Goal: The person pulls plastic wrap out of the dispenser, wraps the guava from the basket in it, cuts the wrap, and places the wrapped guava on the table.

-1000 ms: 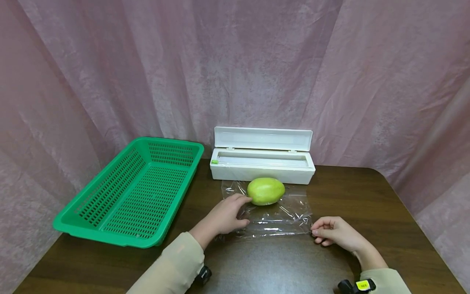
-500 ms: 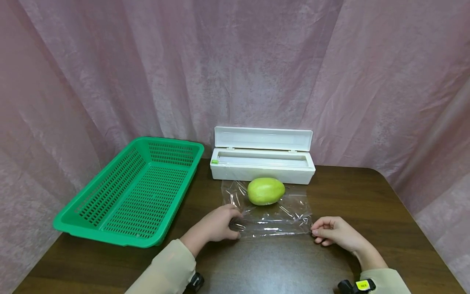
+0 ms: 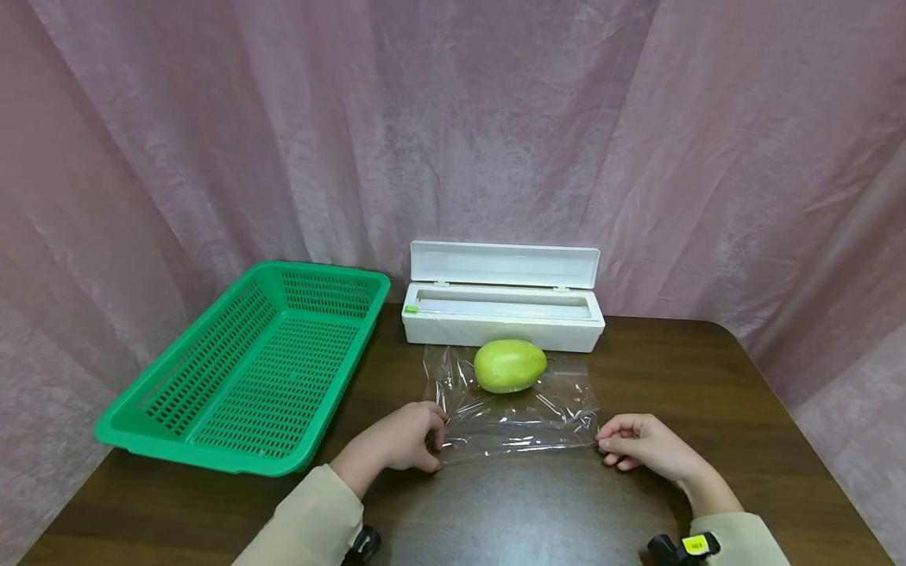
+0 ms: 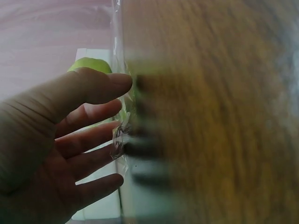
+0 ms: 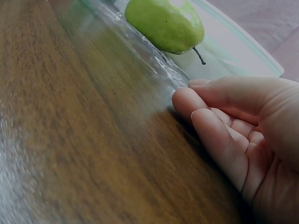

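Note:
A sheet of cling film [image 3: 513,428] lies on the table, running out from the front of a white cling film dispenser [image 3: 502,326] whose lid stands raised. On the film sits a smooth green oval fruit [image 3: 510,365]; its dark stem shows in the right wrist view. My right hand [image 3: 647,448] pinches the film's near right corner between thumb and finger. At the near left corner is my left hand [image 3: 399,444]. In the left wrist view its fingers [image 4: 93,137] are extended and touch the crumpled film edge, with the thumb apart from them.
To the left stands a green perforated plastic basket [image 3: 347,369] with nothing in it. A pink curtain [image 3: 495,118] hangs behind the brown wooden table [image 3: 524,519]. Each wrist carries a small black camera [image 3: 683,548].
My left hand has moved away from beside the fruit, leftward and slightly nearer me, to the film's near left corner. The right hand keeps its pinch in place.

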Motion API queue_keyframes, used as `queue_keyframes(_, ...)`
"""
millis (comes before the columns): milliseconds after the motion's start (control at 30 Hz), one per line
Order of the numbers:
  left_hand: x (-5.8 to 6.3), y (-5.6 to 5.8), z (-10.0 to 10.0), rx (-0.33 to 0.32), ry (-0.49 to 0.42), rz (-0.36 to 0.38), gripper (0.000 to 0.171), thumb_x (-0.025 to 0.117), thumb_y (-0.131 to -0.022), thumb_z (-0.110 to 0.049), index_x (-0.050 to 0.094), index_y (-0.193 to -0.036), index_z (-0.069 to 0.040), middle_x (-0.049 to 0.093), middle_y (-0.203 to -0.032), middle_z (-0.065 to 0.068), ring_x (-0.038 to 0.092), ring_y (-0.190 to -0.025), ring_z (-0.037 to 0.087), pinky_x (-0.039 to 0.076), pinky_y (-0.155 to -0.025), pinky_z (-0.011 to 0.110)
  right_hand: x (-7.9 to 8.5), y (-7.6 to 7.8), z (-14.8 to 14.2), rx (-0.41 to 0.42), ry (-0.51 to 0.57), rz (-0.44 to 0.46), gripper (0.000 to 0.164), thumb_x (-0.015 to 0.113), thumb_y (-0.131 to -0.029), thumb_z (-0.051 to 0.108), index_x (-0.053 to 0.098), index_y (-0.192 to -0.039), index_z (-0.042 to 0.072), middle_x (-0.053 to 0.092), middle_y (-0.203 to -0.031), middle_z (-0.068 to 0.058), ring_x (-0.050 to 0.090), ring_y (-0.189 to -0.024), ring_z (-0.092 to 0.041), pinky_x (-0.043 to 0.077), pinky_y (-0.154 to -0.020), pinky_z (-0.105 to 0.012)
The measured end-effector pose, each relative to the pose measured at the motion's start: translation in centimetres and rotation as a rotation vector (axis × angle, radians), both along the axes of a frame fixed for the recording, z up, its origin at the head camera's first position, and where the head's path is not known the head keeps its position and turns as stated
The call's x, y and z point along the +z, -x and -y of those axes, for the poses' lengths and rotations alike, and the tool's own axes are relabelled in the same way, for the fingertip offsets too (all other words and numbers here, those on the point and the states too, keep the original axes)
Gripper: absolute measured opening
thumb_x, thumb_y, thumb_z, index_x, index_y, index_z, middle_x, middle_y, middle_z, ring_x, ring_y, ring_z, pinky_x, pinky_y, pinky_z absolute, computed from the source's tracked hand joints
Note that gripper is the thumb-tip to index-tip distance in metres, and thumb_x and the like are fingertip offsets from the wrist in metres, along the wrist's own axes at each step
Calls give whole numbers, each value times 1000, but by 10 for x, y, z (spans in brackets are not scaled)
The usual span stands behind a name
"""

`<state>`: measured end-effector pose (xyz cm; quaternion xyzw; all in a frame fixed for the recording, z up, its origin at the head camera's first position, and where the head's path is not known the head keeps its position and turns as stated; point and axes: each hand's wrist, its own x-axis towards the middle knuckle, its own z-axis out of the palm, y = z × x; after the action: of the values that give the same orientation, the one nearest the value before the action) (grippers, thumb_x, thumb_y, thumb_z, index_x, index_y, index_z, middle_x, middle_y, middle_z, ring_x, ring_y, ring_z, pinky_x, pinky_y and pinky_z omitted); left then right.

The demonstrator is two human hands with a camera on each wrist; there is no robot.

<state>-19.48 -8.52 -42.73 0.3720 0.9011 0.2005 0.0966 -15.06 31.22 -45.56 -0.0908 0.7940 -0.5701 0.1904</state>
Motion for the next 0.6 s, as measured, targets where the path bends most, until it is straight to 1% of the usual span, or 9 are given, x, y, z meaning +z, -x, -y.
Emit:
queue_keyframes(100,1,-1,1,15,20,27,19,76,-63,-9,58,-62,-14,60,-122,11,59,-111,27,48,-81,27,0,0,0,-3,-3,-3,32,60,-92,14,56,-105,-16,69,-84,0,67,-73,-9,56,-63,-26)
queue_keyframes(167,2,-2,2,15,31,23,20,74,-63,-6,56,-59,-15,59,-124,12,58,-114,27,47,-78,26,-1,1,0,-3,-4,-5,32,61,-92,14,56,-105,-15,69,-84,0,67,-73,-9,56,-63,-26)
queue_keyframes(267,2,-5,3,7,43,-2,22,71,-63,-5,54,-55,-16,59,-125,13,57,-115,27,46,-73,24,-1,1,0,-3,-8,-8,32,61,-92,14,57,-105,-15,69,-84,0,67,-73,-9,56,-63,-26)
queue_keyframes(333,3,-7,3,-3,48,-34,23,70,-64,-4,54,-53,-16,60,-124,13,58,-114,27,46,-69,22,-1,1,0,-1,-9,-6,32,61,-92,14,56,-105,-15,70,-84,0,67,-73,-9,56,-63,-26)
queue_keyframes(467,3,-9,2,13,80,-80,25,69,-66,-5,53,-52,-18,60,-123,13,63,-105,26,43,-60,21,-1,1,0,0,-7,-8,32,61,-92,13,56,-105,-16,70,-83,1,67,-73,-8,56,-63,-26)
queue_keyframes(533,4,-10,2,34,106,-98,25,69,-67,-7,53,-53,-19,60,-122,10,65,-96,24,41,-58,21,-1,0,0,1,-6,-11,32,61,-92,13,56,-104,-16,70,-82,2,67,-73,-8,56,-63,-26)
queue_keyframes(600,5,-11,3,61,126,-98,24,70,-68,-9,52,-55,-20,60,-121,8,65,-85,22,40,-56,23,-1,0,0,3,-5,-13,32,61,-92,13,56,-104,-16,70,-82,2,67,-73,-8,56,-63,-26)
